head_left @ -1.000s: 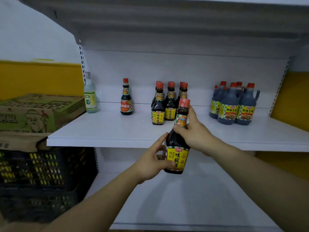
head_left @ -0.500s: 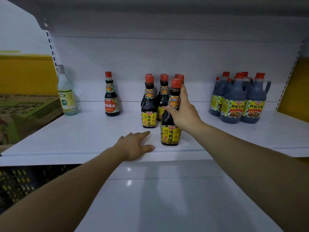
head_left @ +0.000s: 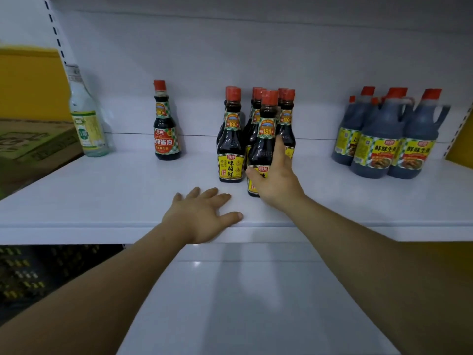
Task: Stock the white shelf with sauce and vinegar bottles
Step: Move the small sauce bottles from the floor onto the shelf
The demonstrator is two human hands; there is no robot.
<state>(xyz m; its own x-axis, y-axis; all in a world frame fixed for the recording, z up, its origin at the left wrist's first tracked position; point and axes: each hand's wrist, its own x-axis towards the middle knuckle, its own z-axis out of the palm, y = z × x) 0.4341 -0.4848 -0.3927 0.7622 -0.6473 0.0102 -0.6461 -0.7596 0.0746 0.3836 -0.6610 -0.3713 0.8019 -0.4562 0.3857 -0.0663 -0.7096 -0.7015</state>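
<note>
I watch the right hand point(head_left: 276, 181) clasp the front sauce bottle point(head_left: 266, 131) low, upright on the white shelf point(head_left: 102, 201); the left hand point(head_left: 202, 216) lies flat beside it, empty.

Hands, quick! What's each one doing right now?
Left hand: open, resting flat on the white shelf, holding nothing.
Right hand: holding the front sauce bottle, which stands on the shelf.
</note>
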